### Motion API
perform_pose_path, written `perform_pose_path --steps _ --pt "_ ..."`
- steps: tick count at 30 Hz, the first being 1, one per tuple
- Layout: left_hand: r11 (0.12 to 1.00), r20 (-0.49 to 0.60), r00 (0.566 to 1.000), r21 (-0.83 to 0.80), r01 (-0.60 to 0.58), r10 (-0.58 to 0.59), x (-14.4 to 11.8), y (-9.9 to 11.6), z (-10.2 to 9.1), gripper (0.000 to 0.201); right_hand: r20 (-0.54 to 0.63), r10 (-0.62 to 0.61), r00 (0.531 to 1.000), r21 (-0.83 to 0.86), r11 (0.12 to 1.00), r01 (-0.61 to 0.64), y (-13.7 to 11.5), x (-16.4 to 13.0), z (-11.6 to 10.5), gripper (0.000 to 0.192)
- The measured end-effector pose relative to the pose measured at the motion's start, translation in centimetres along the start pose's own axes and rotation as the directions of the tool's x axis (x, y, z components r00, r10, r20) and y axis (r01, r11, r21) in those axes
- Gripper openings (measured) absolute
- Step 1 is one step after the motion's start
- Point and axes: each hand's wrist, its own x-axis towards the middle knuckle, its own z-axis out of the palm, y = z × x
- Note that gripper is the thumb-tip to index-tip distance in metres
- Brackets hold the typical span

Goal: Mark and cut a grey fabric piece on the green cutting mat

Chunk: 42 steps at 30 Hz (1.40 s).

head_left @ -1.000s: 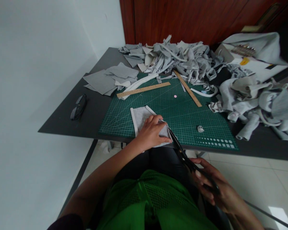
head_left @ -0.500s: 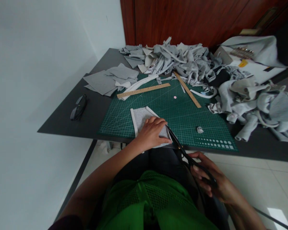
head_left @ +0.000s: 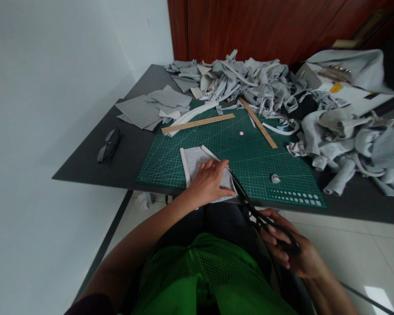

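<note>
A grey fabric piece (head_left: 194,160) lies at the near edge of the green cutting mat (head_left: 249,153). My left hand (head_left: 210,183) presses flat on its near right part, fingers spread over the cloth. My right hand (head_left: 292,251) sits below the table edge, its fingers through the handles of black scissors (head_left: 249,203). The blades point up and left, and their tips meet the fabric's right edge beside my left fingertips.
Two wooden rulers (head_left: 198,124) (head_left: 258,122) lie on the mat's far side. Heaps of grey fabric scraps (head_left: 249,83) cover the back and right of the dark table (head_left: 85,166). Flat grey pieces (head_left: 151,109) and dark glasses (head_left: 108,145) lie at left. A small white object (head_left: 275,178) rests on the mat.
My right hand has risen and pushed the scissors forward along the fabric's right edge. My left hand has stayed pressed on the cloth.
</note>
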Motion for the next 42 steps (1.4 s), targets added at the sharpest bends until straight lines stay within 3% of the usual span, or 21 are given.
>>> perform_pose_path --steps 8,19,33,42 --pt "1.000 0.006 1.000 0.013 -0.009 0.009 0.0 0.0 0.1 0.091 -0.023 -0.031 0.999 0.037 0.999 0.032 1.0 0.1 -0.2 0.053" --pt "1.000 -0.001 1.000 0.021 -0.014 0.014 0.0 0.0 0.0 0.090 -0.035 -0.092 0.995 -0.093 0.992 0.089 1.2 -0.2 0.5 0.051" --pt "1.000 -0.011 1.000 0.013 -0.022 0.023 0.0 -0.1 0.2 0.094 -0.048 -0.110 0.993 -0.121 0.987 0.103 1.5 -0.3 0.9 0.052" --pt "0.999 0.012 1.000 -0.016 -0.029 0.029 0.0 -0.2 0.2 0.084 -0.047 -0.127 0.991 -0.141 0.983 0.119 1.5 -0.4 1.1 0.052"
